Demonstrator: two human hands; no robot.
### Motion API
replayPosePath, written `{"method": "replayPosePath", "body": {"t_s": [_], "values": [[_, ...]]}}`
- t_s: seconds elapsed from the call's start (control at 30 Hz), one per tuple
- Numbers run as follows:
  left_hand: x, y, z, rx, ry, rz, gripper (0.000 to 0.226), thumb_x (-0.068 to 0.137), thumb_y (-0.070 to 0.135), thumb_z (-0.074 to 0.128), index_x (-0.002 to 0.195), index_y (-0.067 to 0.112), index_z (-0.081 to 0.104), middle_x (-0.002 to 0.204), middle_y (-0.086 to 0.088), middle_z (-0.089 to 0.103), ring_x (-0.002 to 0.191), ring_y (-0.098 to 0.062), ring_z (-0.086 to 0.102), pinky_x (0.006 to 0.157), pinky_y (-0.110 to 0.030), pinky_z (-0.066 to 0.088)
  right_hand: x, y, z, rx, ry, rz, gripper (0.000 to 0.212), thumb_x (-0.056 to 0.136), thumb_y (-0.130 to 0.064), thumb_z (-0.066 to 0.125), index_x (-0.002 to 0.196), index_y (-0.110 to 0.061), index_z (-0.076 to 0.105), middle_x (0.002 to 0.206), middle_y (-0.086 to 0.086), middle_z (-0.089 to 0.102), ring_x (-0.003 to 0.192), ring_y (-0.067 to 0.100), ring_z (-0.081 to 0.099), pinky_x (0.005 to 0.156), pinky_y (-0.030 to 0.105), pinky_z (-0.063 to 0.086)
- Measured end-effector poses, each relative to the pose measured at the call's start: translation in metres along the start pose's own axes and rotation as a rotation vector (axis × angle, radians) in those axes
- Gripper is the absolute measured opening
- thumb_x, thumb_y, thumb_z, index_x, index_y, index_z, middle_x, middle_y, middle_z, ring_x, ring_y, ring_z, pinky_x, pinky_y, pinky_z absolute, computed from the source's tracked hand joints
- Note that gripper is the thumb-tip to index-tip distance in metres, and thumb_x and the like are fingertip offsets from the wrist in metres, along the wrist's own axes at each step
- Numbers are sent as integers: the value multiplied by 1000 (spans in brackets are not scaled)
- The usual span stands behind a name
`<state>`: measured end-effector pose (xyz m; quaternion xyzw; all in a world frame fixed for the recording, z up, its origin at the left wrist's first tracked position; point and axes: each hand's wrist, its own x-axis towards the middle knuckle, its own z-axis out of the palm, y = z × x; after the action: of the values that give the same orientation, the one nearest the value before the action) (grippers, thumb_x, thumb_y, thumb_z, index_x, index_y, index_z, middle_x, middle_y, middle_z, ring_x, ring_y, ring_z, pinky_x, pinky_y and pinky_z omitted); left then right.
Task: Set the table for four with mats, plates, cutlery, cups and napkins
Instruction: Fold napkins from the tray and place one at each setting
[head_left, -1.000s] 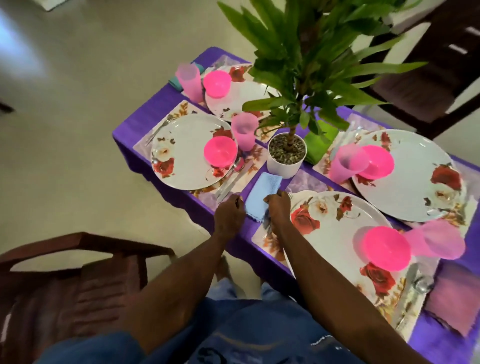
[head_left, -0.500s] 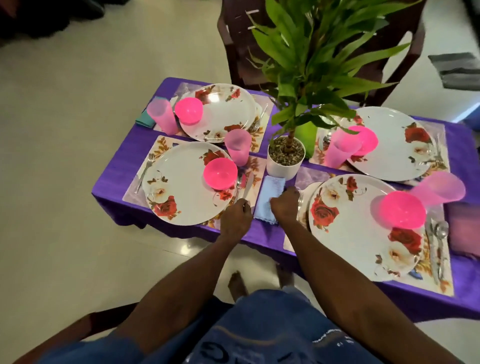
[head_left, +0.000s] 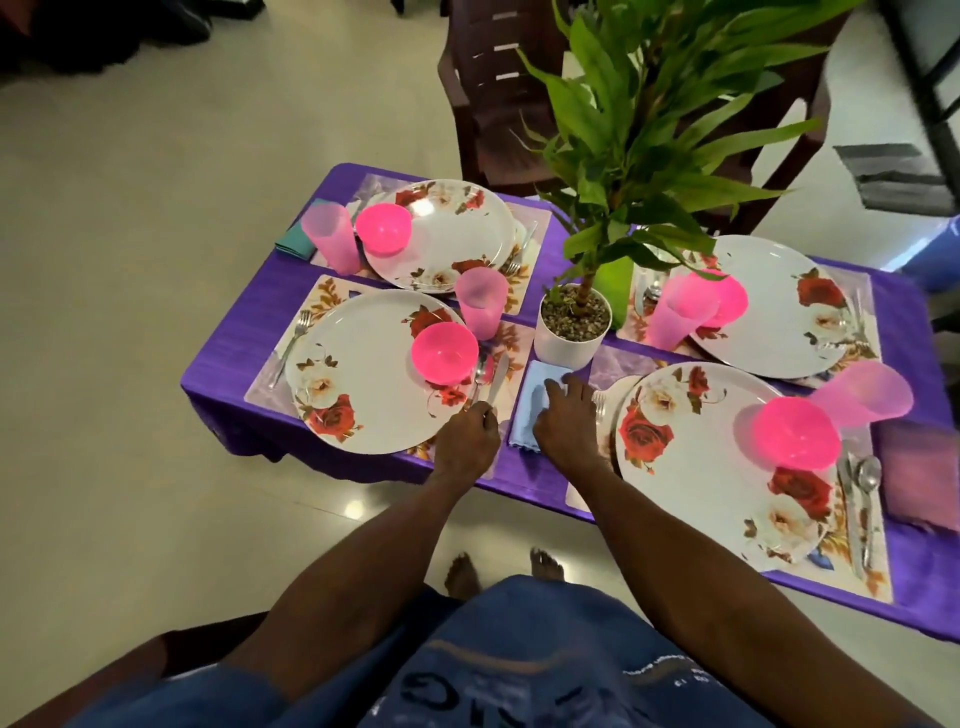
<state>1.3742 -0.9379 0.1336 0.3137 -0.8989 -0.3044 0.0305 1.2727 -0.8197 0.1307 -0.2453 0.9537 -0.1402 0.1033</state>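
Note:
My right hand (head_left: 566, 415) lies flat with spread fingers on a light blue napkin (head_left: 525, 410), between the two near place settings on the purple-clothed table (head_left: 228, 395). Left of it, my left hand (head_left: 467, 441) has its fingers curled at the handle ends of a knife (head_left: 500, 376) and a spoon (head_left: 478, 371), beside the near left floral plate (head_left: 363, 374). That plate carries a pink bowl (head_left: 445, 352), with a pink cup (head_left: 480, 304) behind it and a fork (head_left: 293, 338) on the mat's left. The near right plate (head_left: 691, 467) holds another pink bowl (head_left: 795, 434).
A white plant pot (head_left: 569, 348) with tall leaves stands mid-table, just beyond the napkin. Two more set plates (head_left: 457, 234) (head_left: 774, 332) lie at the far side. A purple napkin (head_left: 919, 478) sits far right, a teal one (head_left: 293, 241) far left. A dark chair (head_left: 498, 104) stands behind the table.
My right hand has opened and spread flat over the blue napkin. My left hand has left the napkin's corner for the knife and spoon handles. The view has shifted higher over the table.

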Motion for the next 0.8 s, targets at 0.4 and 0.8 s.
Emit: {"method": "replayPosePath", "body": {"t_s": [0.4,0.8], "values": [[-41,-31,-16,10,222,-341,28,102,27,38,105,9,60,95,-11,71,88,-32,67,78,-41,53,-16,-74,18,247,-158,-433,25,92,-13,47,105,-6,68,109,12,65,101,29,58,85,38,47],[-165,-64,-12,43,391,-741,29,103,30,38,108,11,59,96,-17,69,89,-38,64,67,-37,40,-96,-107,48,157,-482,-811,22,95,-11,45,111,-5,59,113,12,59,97,30,61,81,37,50]]}}
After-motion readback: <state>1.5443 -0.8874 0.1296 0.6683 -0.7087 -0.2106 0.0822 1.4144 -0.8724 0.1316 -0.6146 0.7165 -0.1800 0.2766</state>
